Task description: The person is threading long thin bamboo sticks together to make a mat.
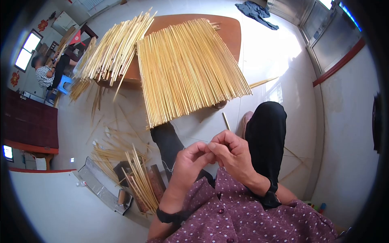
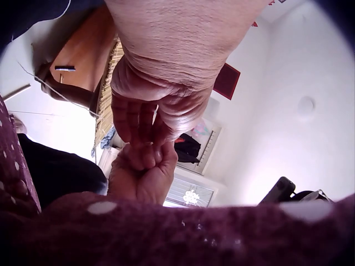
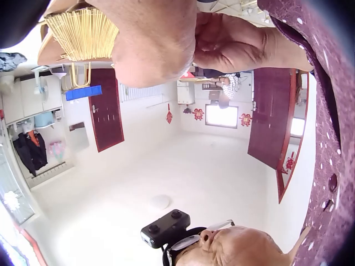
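Observation:
In the head view, my left hand (image 1: 190, 162) and right hand (image 1: 235, 156) meet above my lap, fingertips together and thumbs bent in. A thin white thread (image 1: 169, 167) hangs beside the left hand; in the left wrist view the thread (image 2: 61, 94) runs towards the left fingers. What lies between the fingertips is hidden, and I cannot tell how both hands share the thread. Just beyond the right hand shows a short piece of stick (image 1: 226, 120). Further ahead, a mat of side-by-side yellow sticks (image 1: 190, 69) lies over the brown table (image 1: 231, 38), overhanging its near edge.
A loose pile of sticks (image 1: 117, 48) covers the table's left side. More sticks (image 1: 139, 178) stand in a bundle at lower left, near scattered ones (image 1: 107, 156) on the floor. Dark cloth (image 1: 255, 12) lies beyond the table. Another person (image 1: 44, 75) sits at far left.

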Demonstrator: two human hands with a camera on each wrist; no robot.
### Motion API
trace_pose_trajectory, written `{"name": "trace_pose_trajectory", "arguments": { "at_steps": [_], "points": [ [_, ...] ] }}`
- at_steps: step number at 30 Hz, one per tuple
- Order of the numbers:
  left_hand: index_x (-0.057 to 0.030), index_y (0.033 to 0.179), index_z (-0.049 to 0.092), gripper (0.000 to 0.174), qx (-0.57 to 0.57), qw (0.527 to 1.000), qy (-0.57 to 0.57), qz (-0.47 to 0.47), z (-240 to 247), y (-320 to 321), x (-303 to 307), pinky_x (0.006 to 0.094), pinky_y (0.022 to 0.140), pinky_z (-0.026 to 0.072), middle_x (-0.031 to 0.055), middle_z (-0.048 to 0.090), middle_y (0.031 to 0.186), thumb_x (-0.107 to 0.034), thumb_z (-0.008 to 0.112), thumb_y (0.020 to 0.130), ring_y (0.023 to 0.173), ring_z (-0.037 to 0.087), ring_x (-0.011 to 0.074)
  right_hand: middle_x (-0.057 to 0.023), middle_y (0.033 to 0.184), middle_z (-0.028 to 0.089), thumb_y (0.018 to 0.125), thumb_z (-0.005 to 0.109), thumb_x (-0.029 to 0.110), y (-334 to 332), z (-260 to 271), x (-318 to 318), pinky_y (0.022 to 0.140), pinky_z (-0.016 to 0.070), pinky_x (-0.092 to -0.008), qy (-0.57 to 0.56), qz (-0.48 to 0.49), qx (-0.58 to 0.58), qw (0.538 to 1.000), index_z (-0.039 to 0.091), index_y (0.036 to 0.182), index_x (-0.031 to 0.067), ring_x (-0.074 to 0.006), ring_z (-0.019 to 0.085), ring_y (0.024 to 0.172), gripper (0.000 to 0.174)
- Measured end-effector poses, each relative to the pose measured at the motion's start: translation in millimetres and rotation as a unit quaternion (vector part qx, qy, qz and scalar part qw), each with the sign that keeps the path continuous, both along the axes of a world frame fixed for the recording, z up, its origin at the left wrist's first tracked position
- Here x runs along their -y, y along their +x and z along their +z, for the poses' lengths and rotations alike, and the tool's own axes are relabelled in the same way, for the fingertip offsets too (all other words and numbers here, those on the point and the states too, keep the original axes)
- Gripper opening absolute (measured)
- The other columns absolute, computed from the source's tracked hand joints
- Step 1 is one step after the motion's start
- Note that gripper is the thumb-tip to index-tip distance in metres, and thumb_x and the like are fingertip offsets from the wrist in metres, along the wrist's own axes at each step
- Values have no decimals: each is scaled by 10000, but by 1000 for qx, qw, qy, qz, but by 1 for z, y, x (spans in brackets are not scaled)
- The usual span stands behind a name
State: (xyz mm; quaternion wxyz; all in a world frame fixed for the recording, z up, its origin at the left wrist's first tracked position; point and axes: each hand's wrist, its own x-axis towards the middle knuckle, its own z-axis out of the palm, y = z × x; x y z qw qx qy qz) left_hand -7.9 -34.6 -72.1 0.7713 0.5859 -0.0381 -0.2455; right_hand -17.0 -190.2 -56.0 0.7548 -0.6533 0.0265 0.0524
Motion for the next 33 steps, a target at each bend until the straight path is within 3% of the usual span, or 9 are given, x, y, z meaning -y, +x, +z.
{"name": "trace_pose_trajectory", "arguments": {
  "at_steps": [3, 5, 8, 9, 16, 33],
  "points": [
    [28, 958, 586, 82, 5, 999, -29, 15, 4, 1, 3, 268, 763, 512, 67, 633, 878, -38, 584, 910, 818, 622, 145, 1, 663, 571, 909, 598, 69, -4, 9, -2, 483, 409, -181, 79, -46, -18, 996, 572, 853, 4, -30, 520, 559, 89],
    [31, 960, 573, 104, 30, 997, -60, 32, 3, 2, 5, 304, 731, 529, 114, 630, 890, -64, 575, 918, 798, 633, 195, 2, 658, 574, 909, 598, 63, -3, 13, 0, 475, 403, -177, 73, -62, -3, 995, 574, 856, 5, -27, 517, 550, 82],
    [45, 958, 581, 80, -3, 993, -112, 47, 14, 3, 10, 320, 760, 554, 112, 642, 931, -22, 563, 918, 831, 647, 179, -6, 647, 585, 890, 623, 59, -4, 20, 3, 472, 417, -183, 54, -77, 13, 995, 580, 847, 2, -30, 525, 540, 84],
    [52, 962, 577, 90, 0, 992, -115, 45, 14, 4, 11, 349, 757, 569, 122, 642, 945, -26, 570, 916, 836, 648, 191, -15, 650, 594, 873, 635, 54, -4, 20, 4, 484, 432, -191, 1, -78, 37, 996, 584, 830, 0, -38, 536, 543, 86],
    [48, 971, 584, 99, 3, 993, -101, 58, 11, 2, 11, 322, 801, 546, 117, 643, 971, -29, 591, 910, 872, 639, 176, -66, 658, 615, 781, 634, 6, -6, 12, 5, 504, 457, -238, -139, -89, 137, 977, 606, 778, 12, -96, 564, 538, 29],
    [13, 979, 610, 102, 24, 996, -77, 48, 7, 1, 9, 265, 839, 497, 77, 653, 988, -1, 631, 880, 916, 610, 122, -64, 660, 615, 762, 668, 18, -6, 12, 7, 503, 465, -247, -186, -92, 180, 962, 592, 774, 40, -126, 593, 538, 80]
  ]
}}
